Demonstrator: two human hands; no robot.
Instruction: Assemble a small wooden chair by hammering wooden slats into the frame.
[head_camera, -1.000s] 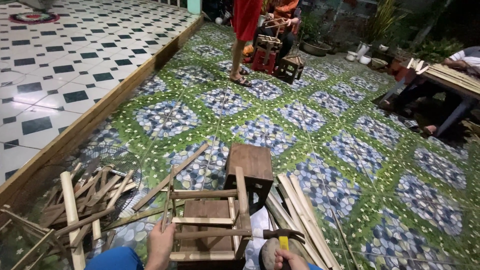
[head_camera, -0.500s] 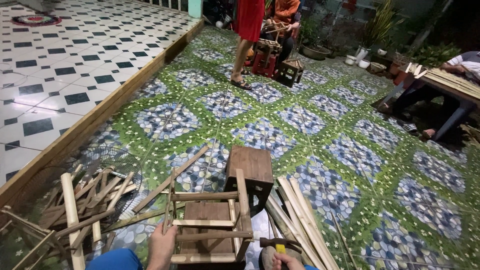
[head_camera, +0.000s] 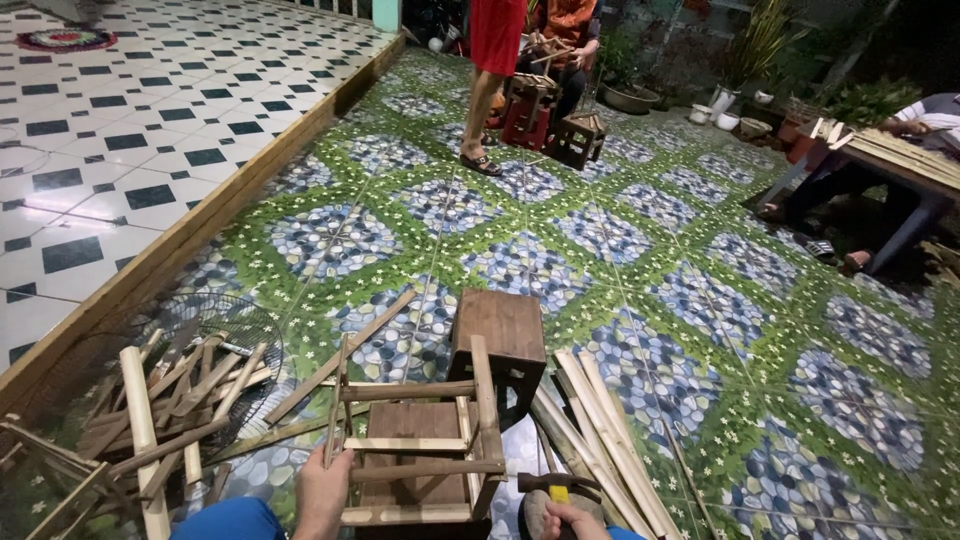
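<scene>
Left hand (head_camera: 325, 490) clamped on the bamboo frame (head_camera: 415, 445), propped over a wooden stool (head_camera: 410, 470) on the floor. Right hand (head_camera: 570, 520) clenched round the hammer (head_camera: 555, 485). Real risk: frame probably skidding sideways mid-swing, hammer glancing onto knuckles.

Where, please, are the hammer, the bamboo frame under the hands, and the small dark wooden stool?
hammer (head_camera: 556, 483), head view, on its dark metal head.
bamboo frame (head_camera: 410, 443), head view, on a pale middle crossbar.
wooden stool (head_camera: 512, 325), head view, on its flat seat top.
</scene>
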